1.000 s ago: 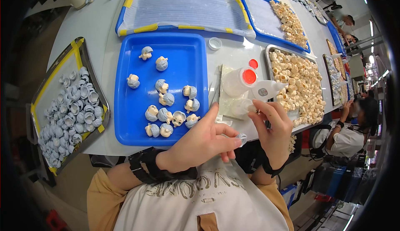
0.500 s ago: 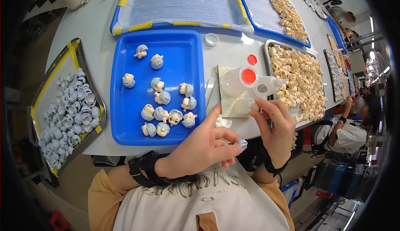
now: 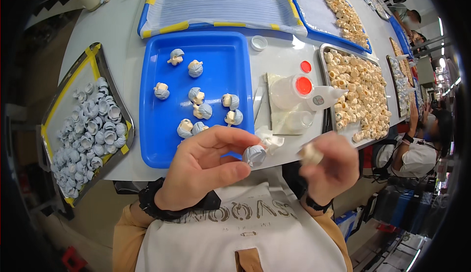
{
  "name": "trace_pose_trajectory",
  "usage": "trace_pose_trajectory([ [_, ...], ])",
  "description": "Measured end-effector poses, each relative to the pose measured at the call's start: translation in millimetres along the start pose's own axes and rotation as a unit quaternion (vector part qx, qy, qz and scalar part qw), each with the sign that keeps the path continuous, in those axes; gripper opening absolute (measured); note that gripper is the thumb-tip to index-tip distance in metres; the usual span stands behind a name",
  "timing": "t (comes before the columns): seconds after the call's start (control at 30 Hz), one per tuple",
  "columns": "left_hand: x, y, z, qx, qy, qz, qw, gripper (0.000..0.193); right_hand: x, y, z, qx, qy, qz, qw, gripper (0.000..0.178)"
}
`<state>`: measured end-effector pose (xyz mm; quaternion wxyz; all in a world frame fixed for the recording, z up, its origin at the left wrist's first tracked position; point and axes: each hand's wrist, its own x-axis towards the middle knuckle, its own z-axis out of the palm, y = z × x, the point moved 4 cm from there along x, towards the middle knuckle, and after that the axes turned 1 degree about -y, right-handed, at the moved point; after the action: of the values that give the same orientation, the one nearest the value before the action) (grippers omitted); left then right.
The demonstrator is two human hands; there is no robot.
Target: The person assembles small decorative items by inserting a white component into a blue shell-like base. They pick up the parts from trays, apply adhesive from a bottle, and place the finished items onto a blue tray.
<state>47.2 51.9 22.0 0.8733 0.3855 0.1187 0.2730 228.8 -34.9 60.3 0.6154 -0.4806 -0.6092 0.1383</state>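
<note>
Between the fingertips of my left hand [image 3: 198, 166] is a blue-grey doll hair piece [image 3: 254, 155], rounded and grooved, held above the table's front edge. My right hand [image 3: 336, 166], smeared by motion, pinches a small cream doll head piece [image 3: 310, 153] a little to the right of it; its details are blurred. A blue tray [image 3: 149, 147] under and behind my left hand carries several small doll heads with blue-grey hair, some of them hidden by that hand. A crumpled white tissue [image 3: 271, 140] lies just beyond my fingers.
On the left, a tray [image 3: 128, 147] holds loose hair pieces; on the right, a metal tray [image 3: 325, 58] holds cream head pieces. Between stand a red-capped bottle [image 3: 287, 93], a nozzle bottle [image 3: 321, 98] and a small clear cup [image 3: 299, 121]. Paper-lined trays [image 3: 221, 7] lie behind.
My right hand has come away from the small clear cup toward my body and shows a cream piece. My left hand has turned, raising the hair piece and moving it left. The view has shifted slightly.
</note>
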Motion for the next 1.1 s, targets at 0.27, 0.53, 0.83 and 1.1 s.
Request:
trace_pose_trajectory([
  [0.27, -8.1, 2.6, 0.2, -0.007, 0.080, -0.045, 0.996, 0.038, 15.7, -10.8, 40.6, -0.011, -0.119, -0.096, 0.988, 0.041],
  [0.53, -9.8, 0.6, -6.5, -0.001, 0.054, -0.009, 0.999, 0.032, 15.2, -6.0, 46.2, -0.056, -0.166, -0.062, 0.983, 0.041],
  [0.83, -12.1, -1.0, -2.8, 0.001, 0.038, 0.010, 0.999, 0.028, 9.3, -9.6, 49.5, -0.086, -0.171, -0.119, 0.974, 0.044],
  [1.1, -12.0, -3.4, -0.6, -0.011, 0.090, -0.053, 0.995, 0.044, 20.5, -15.3, 55.8, -0.157, -0.174, -0.100, 0.967, 0.050],
])
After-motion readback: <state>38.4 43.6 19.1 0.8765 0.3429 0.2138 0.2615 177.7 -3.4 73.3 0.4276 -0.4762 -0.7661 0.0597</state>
